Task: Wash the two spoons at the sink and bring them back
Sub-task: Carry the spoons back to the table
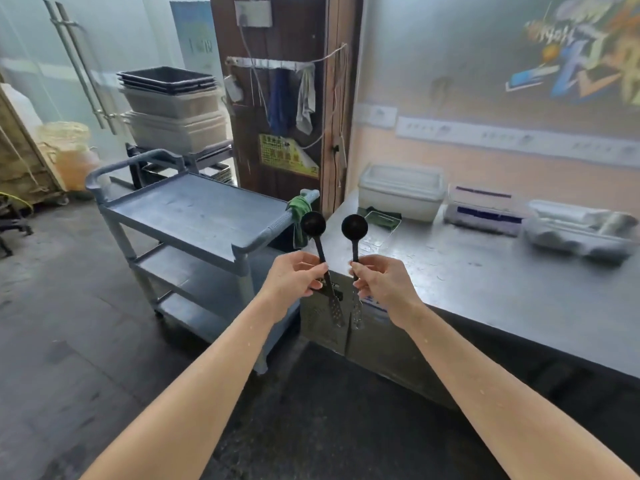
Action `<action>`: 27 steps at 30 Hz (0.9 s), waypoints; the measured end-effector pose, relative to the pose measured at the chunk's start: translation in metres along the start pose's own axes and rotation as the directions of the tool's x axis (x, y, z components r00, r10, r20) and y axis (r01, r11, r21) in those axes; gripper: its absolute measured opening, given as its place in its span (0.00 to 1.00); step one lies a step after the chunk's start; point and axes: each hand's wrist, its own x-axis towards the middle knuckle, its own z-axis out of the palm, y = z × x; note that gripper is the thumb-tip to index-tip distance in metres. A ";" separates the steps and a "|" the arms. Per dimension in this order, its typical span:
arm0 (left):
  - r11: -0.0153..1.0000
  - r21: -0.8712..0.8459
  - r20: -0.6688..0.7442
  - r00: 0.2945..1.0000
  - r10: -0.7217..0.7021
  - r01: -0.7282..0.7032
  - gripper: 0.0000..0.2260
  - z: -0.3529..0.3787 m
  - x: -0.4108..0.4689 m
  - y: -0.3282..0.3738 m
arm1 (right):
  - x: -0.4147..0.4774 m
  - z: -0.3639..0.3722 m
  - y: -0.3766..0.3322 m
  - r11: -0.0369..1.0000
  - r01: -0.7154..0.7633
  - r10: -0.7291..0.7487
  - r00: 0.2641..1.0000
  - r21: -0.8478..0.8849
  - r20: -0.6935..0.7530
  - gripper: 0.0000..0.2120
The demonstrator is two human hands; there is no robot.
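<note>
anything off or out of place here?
Nothing serious. Left hand and right hand each hold a black spoon upright, bowls up. Only oddity: a green rag bunched on the grey cart handle. Steel counter shows no spills.

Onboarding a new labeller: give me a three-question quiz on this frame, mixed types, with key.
1. True or false: each hand holds one black spoon, bowl end up.
2. What hangs on the grey cart's handle? A) green cloth B) blue towel C) yellow bag
3. Fill in: the steel counter lies to the person's ____.

Key:
1. True: left hand holds the left spoon, right hand the right spoon.
2. A, green cloth on the cart.
3. Right; counter.
</note>
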 end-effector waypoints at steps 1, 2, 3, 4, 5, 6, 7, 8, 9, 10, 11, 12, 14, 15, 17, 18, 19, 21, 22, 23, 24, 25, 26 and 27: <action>1.000 0.000 0.019 1.000 0.007 -0.007 0.08 -0.001 0.012 0.002 | 0.008 0.001 -0.001 1.000 -0.001 0.001 1.000 0.005 -0.019 0.09; 1.000 -0.001 0.033 0.999 0.013 -0.013 0.08 -0.002 0.023 0.003 | 0.016 0.002 -0.002 1.000 -0.003 0.003 0.999 0.008 -0.034 0.08; 1.000 -0.006 0.047 0.999 0.021 -0.021 0.07 -0.003 0.034 0.005 | 0.025 0.003 -0.004 1.000 -0.002 0.002 0.999 0.005 -0.047 0.08; 0.999 -0.011 0.064 0.997 0.034 -0.033 0.07 -0.006 0.048 0.007 | 0.036 0.006 -0.006 1.000 0.002 -0.002 0.998 -0.002 -0.060 0.08; 0.999 -0.014 0.080 0.996 0.047 -0.046 0.07 -0.009 0.061 0.008 | 0.046 0.009 -0.008 1.000 0.008 -0.008 0.998 -0.004 -0.069 0.07; 0.998 -0.018 0.095 0.994 0.058 -0.056 0.06 -0.012 0.074 0.010 | 0.056 0.012 -0.011 1.000 0.010 -0.009 0.997 0.003 -0.080 0.07; 0.998 -0.026 0.110 0.992 0.066 -0.064 0.06 -0.015 0.086 0.011 | 0.066 0.015 -0.013 1.000 0.008 -0.006 0.996 0.021 -0.090 0.08; 0.997 -0.033 0.122 0.990 0.073 -0.070 0.06 -0.018 0.095 0.012 | 0.074 0.017 -0.014 0.999 0.007 -0.003 0.995 0.042 -0.097 0.08; 0.996 -0.037 0.136 0.987 0.082 -0.077 0.06 -0.020 0.107 0.014 | 0.084 0.020 -0.016 0.998 0.007 0.000 0.994 0.062 -0.107 0.08; 0.996 -0.038 0.150 0.985 0.090 -0.085 0.06 -0.023 0.118 0.016 | 0.093 0.023 -0.018 0.997 0.006 0.003 0.993 0.077 -0.117 0.08; 0.995 -0.045 0.161 0.982 0.096 -0.089 0.06 -0.025 0.129 0.018 | 0.101 0.026 -0.020 0.996 0.003 0.009 0.992 0.089 -0.128 0.08; 0.994 -0.060 0.170 0.981 0.099 -0.090 0.06 -0.027 0.139 0.019 | 0.109 0.029 -0.021 0.995 -0.001 0.015 0.990 0.101 -0.141 0.08; 0.992 -0.089 0.174 0.980 0.101 -0.087 0.05 -0.028 0.156 0.023 | 0.123 0.032 -0.020 0.992 -0.009 0.029 0.986 0.123 -0.161 0.07; 0.992 -0.097 0.177 0.979 0.101 -0.085 0.05 -0.027 0.165 0.024 | 0.129 0.033 -0.020 0.991 -0.014 0.037 0.985 0.132 -0.169 0.06; 0.989 -0.128 0.190 0.977 0.100 -0.077 0.05 -0.024 0.181 0.024 | 0.142 0.032 -0.018 0.988 -0.021 0.048 0.983 0.152 -0.176 0.05; 0.987 -0.144 0.198 0.975 0.103 -0.075 0.05 -0.021 0.188 0.024 | 0.148 0.030 -0.017 0.986 -0.022 0.052 0.983 0.163 -0.179 0.05; 0.985 -0.153 0.206 0.973 0.107 -0.076 0.05 -0.017 0.196 0.023 | 0.155 0.029 -0.016 0.985 -0.025 0.057 0.981 0.171 -0.184 0.05; 0.985 -0.151 0.215 0.970 0.111 -0.079 0.05 -0.008 0.212 0.022 | 0.171 0.023 -0.012 0.982 -0.036 0.073 0.977 0.183 -0.200 0.06; 0.986 -0.147 0.220 0.970 0.108 -0.076 0.05 -0.002 0.220 0.021 | 0.179 0.020 -0.010 0.981 -0.042 0.081 0.975 0.189 -0.207 0.06; 0.987 -0.141 0.224 0.969 0.103 -0.072 0.04 0.003 0.227 0.020 | 0.185 0.016 -0.008 0.980 -0.047 0.088 0.973 0.192 -0.212 0.06; 0.989 -0.135 0.226 0.969 0.096 -0.067 0.04 0.010 0.236 0.019 | 0.194 0.012 -0.005 0.980 -0.050 0.092 0.972 0.195 -0.216 0.05; 0.990 -0.130 0.225 0.970 0.089 -0.061 0.04 0.016 0.246 0.019 | 0.203 0.007 -0.002 0.979 -0.050 0.094 0.971 0.197 -0.218 0.04; 0.990 -0.126 0.220 0.972 0.082 -0.055 0.05 0.024 0.256 0.019 | 0.212 0.001 0.002 0.979 -0.051 0.095 0.971 0.198 -0.220 0.03; 0.991 -0.125 0.214 0.974 0.075 -0.049 0.05 0.033 0.265 0.020 | 0.222 -0.005 0.006 0.978 -0.053 0.098 0.970 0.200 -0.223 0.02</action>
